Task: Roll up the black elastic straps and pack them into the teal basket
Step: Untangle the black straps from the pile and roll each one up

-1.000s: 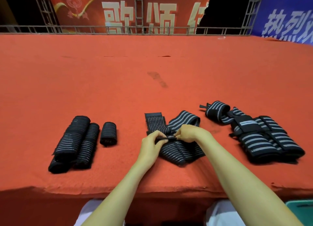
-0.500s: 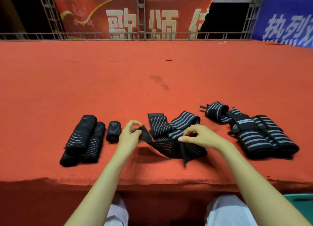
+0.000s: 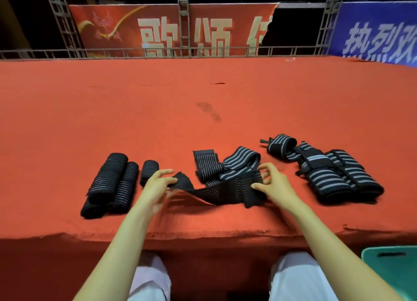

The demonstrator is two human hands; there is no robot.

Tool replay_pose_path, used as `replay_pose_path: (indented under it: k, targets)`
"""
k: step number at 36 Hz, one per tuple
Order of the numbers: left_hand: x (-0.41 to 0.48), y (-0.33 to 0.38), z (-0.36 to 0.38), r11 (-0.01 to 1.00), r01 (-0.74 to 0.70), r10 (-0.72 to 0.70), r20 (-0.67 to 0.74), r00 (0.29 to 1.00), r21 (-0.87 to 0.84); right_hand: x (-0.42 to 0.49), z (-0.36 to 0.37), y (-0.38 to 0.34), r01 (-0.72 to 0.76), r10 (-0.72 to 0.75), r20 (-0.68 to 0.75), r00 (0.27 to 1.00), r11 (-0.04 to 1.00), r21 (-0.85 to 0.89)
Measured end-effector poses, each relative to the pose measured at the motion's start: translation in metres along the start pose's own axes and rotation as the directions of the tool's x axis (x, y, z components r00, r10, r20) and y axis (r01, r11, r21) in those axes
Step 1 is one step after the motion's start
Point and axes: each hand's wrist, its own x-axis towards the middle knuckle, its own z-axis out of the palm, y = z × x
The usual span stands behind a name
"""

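Fingers [image 3: 163, 172] of the left hand [image 3: 155, 188] pinch one end of the black elastic strap [image 3: 222, 192]. The right hand [image 3: 275, 188] pinches it further along, and it sags between them. Best to square the end, then roll tightly with edges aligned. The teal basket [image 3: 392, 271] sits well below and right of the right fingers.

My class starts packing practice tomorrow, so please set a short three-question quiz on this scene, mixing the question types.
1. True or false: the left hand and the right hand grip the same strap.
2. The finished rolls lie on the red table: A) left of the hands, B) right of them, C) between them.
3. Where is the teal basket?
Key: 1 true. 2 A. 3 Below the table's near edge, on the person's right.
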Motion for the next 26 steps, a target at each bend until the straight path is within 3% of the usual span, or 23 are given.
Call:
replay_pose_path:
  k: [2, 4, 7, 11, 14, 18, 19, 21, 24, 26]
  targets:
    - [-0.001, 0.001, -0.003, 1.000, -0.013, 0.013, 0.002, 1.000, -0.005, 0.002, -0.004, -0.002, -0.005, 0.011, -0.096, 0.995, 0.998, 0.061]
    - [-0.001, 0.003, -0.006, 0.999, -0.039, 0.039, 0.018, 0.999, -0.035, 0.005, -0.011, -0.004, 0.043, -0.042, -0.150, 0.988, 0.999, 0.000]
    - [0.000, 0.007, -0.012, 0.992, -0.119, 0.121, 0.062, 0.991, -0.032, 0.009, -0.021, -0.006, 0.227, -0.245, -0.199, 0.949, 0.968, -0.106]
    - [0.006, 0.003, -0.018, 0.929, -0.259, 0.249, 0.074, 0.966, 0.265, 0.011, -0.029, -0.003, 0.395, -0.445, -0.222, 0.868, 0.888, -0.234]
    - [0.010, -0.006, -0.021, 0.840, -0.259, 0.262, 0.061, 0.963, 0.478, 0.009, -0.026, -0.003, 0.519, -0.551, -0.043, 0.833, 0.807, -0.280]
    - [0.011, -0.018, -0.018, 0.714, -0.237, 0.286, 0.035, 0.958, 0.658, 0.000, -0.012, -0.004, 0.439, -0.342, 0.406, 0.848, 0.881, -0.175]
    - [0.010, -0.019, -0.017, 0.690, -0.252, 0.313, 0.034, 0.949, 0.679, -0.001, -0.007, -0.001, 0.387, -0.281, 0.446, 0.850, 0.907, -0.166]
    - [0.008, -0.020, -0.014, 0.648, -0.291, 0.366, 0.048, 0.929, 0.704, -0.003, 0.004, 0.004, 0.288, -0.233, 0.325, 0.916, 0.949, -0.131]
    - [0.005, -0.022, -0.012, 0.633, -0.330, 0.401, 0.068, 0.914, 0.700, -0.001, 0.013, 0.010, 0.088, -0.091, -0.012, 0.996, 0.986, -0.139]
    - [0.004, -0.023, -0.013, 0.633, -0.335, 0.423, 0.050, 0.905, 0.697, 0.002, 0.015, 0.014, -0.086, 0.083, -0.022, 0.996, 0.970, -0.227]
